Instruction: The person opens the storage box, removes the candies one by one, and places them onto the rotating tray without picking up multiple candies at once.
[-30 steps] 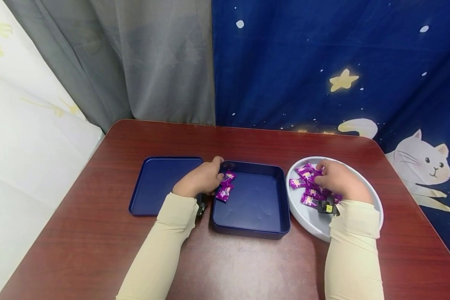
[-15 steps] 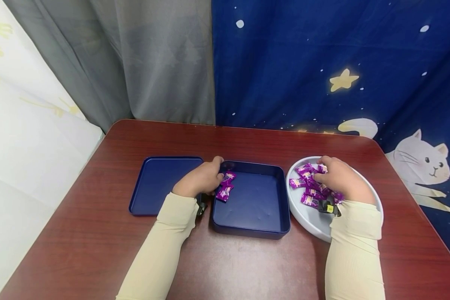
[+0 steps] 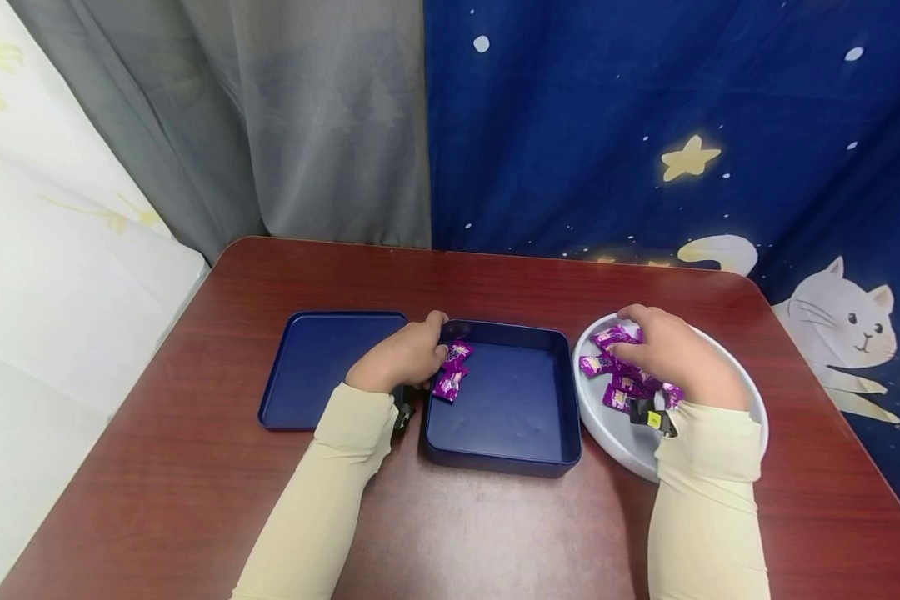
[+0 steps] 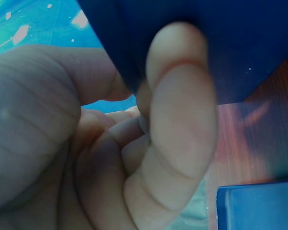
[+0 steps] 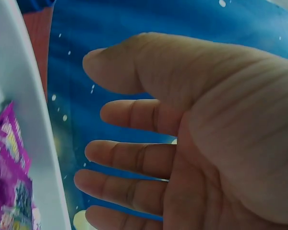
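At the middle of the table a dark blue box (image 3: 510,408) stands with its top uncovered. Two purple-wrapped candies lie inside along its left wall, an upper candy (image 3: 458,354) and a lower candy (image 3: 448,384). My left hand (image 3: 401,358) pinches that wall, thumb over the inside; the left wrist view has a bent finger (image 4: 182,110) against the outer face. Over a round white tray (image 3: 621,442) hovers my right hand (image 3: 675,358), its palm bare and fingers extended in the right wrist view. Beneath it several purple candies (image 3: 617,397) are heaped, partly hidden by the hand.
A shallow dark blue lid (image 3: 322,367) lies left of the box, partly behind the left hand. The white tray stands close to the box's right side. Behind the reddish-brown table (image 3: 495,287) hang grey (image 3: 337,125) and starry blue curtains (image 3: 570,125).
My right hand has drawn up off the candies and shifted slightly left, its fingers more extended. The left hand stays at the box wall. The head view has tilted very slightly.
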The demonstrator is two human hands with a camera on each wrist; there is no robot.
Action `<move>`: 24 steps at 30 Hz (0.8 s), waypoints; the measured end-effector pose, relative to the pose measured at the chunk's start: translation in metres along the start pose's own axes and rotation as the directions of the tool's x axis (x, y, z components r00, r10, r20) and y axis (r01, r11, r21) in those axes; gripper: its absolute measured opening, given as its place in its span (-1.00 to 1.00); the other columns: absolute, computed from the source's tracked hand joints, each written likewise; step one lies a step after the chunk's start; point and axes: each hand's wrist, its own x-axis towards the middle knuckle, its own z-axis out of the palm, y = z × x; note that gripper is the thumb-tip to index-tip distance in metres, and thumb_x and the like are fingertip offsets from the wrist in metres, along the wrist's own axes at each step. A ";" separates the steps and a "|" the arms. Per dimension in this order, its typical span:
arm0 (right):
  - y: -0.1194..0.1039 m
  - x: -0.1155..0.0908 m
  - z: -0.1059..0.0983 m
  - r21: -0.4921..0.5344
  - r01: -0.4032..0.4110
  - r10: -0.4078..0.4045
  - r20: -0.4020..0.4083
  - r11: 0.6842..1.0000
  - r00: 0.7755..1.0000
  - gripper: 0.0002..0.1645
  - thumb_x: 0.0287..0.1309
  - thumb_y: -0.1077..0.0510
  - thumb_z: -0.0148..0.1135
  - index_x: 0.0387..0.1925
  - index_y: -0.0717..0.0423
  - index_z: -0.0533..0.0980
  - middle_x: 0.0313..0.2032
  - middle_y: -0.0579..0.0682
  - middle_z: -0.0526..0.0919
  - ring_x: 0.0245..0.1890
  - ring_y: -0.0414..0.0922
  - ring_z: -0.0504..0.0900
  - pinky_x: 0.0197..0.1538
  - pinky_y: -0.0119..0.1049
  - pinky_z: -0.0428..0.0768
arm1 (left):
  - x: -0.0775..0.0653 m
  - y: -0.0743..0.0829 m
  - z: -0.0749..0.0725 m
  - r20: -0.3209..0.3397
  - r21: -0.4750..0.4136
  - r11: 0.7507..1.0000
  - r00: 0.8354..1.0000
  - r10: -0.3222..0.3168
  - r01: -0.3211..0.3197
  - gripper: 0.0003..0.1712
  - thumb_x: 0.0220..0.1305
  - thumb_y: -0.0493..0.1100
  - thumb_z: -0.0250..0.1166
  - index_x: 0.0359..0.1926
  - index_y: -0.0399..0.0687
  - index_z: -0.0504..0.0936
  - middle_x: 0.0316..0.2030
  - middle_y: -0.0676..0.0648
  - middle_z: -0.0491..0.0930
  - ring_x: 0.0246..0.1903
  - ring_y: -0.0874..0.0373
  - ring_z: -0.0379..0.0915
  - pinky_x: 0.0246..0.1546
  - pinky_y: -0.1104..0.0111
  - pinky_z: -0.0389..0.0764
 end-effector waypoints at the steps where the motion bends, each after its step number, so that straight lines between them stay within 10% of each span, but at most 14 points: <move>1: -0.003 -0.001 -0.001 0.000 0.013 -0.013 -0.002 1.000 1.000 -0.25 0.08 0.00 0.25 0.24 0.27 0.28 0.15 0.39 0.40 0.12 0.30 0.35 0.15 0.31 0.29 | 0.000 0.000 0.000 0.000 0.001 1.000 1.000 0.002 -0.002 -0.40 0.39 -0.17 0.00 0.36 -0.17 0.02 -0.55 -0.13 0.56 -0.69 0.14 0.51 -0.48 0.28 0.56; 24: -0.061 0.006 0.016 -0.056 0.254 -0.257 -0.058 0.966 0.965 -0.37 0.09 0.04 0.25 0.13 0.30 0.37 0.02 0.29 0.52 -0.04 0.11 0.49 0.11 0.12 0.42 | 0.001 -0.001 0.000 0.005 -0.019 1.000 1.000 0.001 -0.001 -0.41 0.39 -0.18 -0.01 0.36 -0.15 0.02 -0.54 -0.15 0.55 -0.69 0.11 0.51 -0.50 0.28 0.55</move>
